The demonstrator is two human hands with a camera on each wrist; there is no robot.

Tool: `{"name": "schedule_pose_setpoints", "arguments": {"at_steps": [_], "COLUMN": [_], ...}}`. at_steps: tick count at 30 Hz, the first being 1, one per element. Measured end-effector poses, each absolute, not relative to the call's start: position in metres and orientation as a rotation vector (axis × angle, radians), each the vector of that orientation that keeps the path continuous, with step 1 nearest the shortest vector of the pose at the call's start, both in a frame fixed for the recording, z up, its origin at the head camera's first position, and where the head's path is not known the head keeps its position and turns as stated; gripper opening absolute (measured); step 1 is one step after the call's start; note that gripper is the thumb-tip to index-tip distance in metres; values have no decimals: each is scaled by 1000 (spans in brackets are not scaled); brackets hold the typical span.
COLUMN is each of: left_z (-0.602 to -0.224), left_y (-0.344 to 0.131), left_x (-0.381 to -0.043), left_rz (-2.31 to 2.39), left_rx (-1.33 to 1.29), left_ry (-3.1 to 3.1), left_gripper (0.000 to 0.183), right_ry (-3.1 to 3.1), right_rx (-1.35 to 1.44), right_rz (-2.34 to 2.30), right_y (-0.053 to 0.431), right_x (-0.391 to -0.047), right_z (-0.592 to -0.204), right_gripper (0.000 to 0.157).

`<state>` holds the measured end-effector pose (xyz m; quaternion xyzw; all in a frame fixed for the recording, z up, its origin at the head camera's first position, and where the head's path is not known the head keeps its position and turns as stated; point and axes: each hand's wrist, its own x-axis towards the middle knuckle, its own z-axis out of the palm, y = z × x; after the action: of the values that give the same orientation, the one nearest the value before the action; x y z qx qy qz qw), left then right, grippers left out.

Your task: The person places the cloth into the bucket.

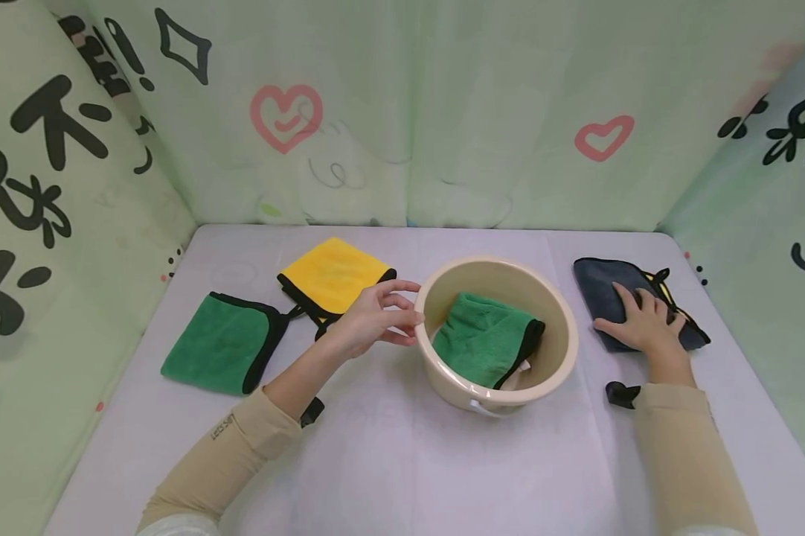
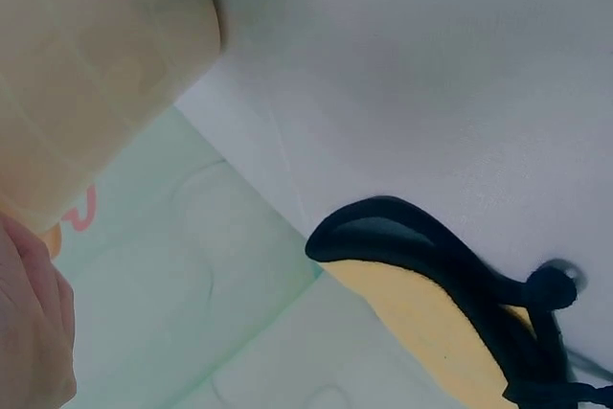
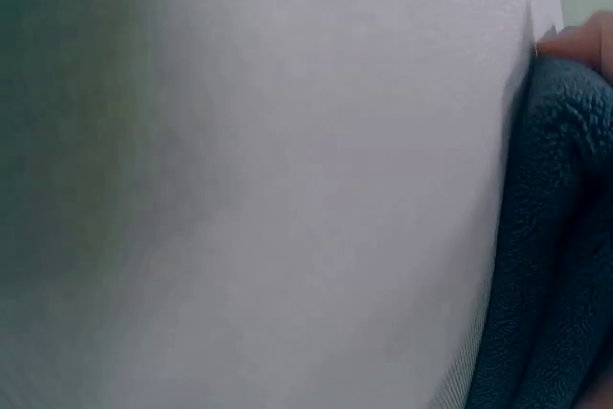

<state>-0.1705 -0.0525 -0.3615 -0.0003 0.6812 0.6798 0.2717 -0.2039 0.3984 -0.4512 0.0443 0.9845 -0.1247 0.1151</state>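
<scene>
On the white-covered table (image 1: 376,476), a round, cream-coloured bucket (image 1: 452,391) is set upright, its thin white handle (image 1: 486,408) lowered on the near side. Inside the bucket, a folded green cloth with black edging (image 1: 479,339) is held, slumped toward the bottom, with a small white tag (image 1: 524,366) shown beside its edge.

The bucket's left rim is touched by the fingertips of the left hand (image 1: 378,318); its fingers are slightly bent and set apart from one another, and whether the rim is pinched cannot be told.

Well to the right of the bucket, a folded navy plush cloth with black and yellow edging (image 1: 600,279) is laid flat. It is covered in part by the right hand (image 1: 646,324), whose fingers are spread apart and rested on the fabric, with the thumb placed toward the bucket.

To the left of the bucket and slightly beyond it, a folded yellow cloth with black edging (image 1: 335,275) is laid. Farther left of the bucket, a second folded green cloth, also edged in black (image 1: 218,346), is placed. Behind the bucket, the table is backed by a pale green printed curtain (image 1: 510,67).
</scene>
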Motion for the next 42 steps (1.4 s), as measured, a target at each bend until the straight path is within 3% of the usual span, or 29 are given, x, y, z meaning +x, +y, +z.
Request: {"name": "schedule_pose_setpoints", "arguments": {"at_steps": [31,42], "left_z": [-362,-360], "left_y": [-52,-52], "left_x": [-171,-171], "left_rz": [1831,1823], "left_rx": [2,-11], "left_ry": [1832,1835], "left_gripper": [47,46], "right_ry": [2992,3124], "right_rx": [183,104], "right_rz": [-318,-323], "right_y": [391,392], "right_x": [-216,-213], "right_z": [-456,-451], "right_gripper": [45,37]}}
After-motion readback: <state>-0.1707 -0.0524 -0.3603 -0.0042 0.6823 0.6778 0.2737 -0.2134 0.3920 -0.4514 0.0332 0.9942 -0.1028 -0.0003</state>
